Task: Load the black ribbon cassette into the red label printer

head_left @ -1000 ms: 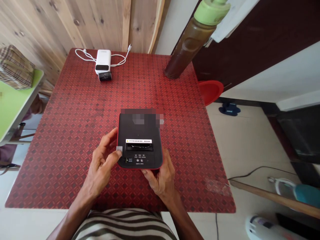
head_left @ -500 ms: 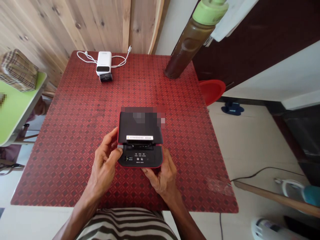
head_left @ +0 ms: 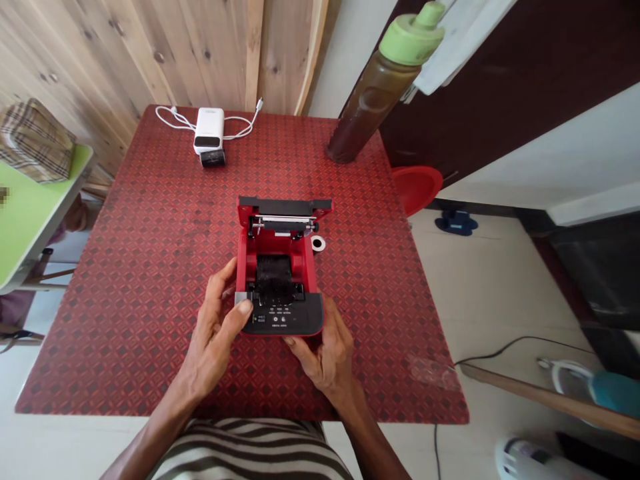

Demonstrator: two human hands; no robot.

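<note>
Red-black printer (head_left: 307,315): between both hands, over the near middle of the red patterned table (head_left: 165,267); whether it rests or is lifted slightly, cannot tell
Raised lid (head_left: 285,207): up at the far side, bar and roller facing the person
Dark insert (head_left: 274,273): inside the red bay, near end at the front panel; detail blurred
Left hand (head_left: 217,327): clamped on the printer's left side, thumb on the panel by a grey patch (head_left: 241,297)
Right hand (head_left: 327,347): closed round the near right corner, thumb at the front edge
Open bay, my judgement: keep the body level, firm low grip both sides, thumbs out of the lid's path, no forcing at the hinge
White roll (head_left: 319,244): just beside the printer's right wall; easily knocked, I think
White power bank (head_left: 209,123): far left of table, cabled, small black roll (head_left: 213,159) just in front
Bottle (head_left: 373,87): far right, well apart
</note>
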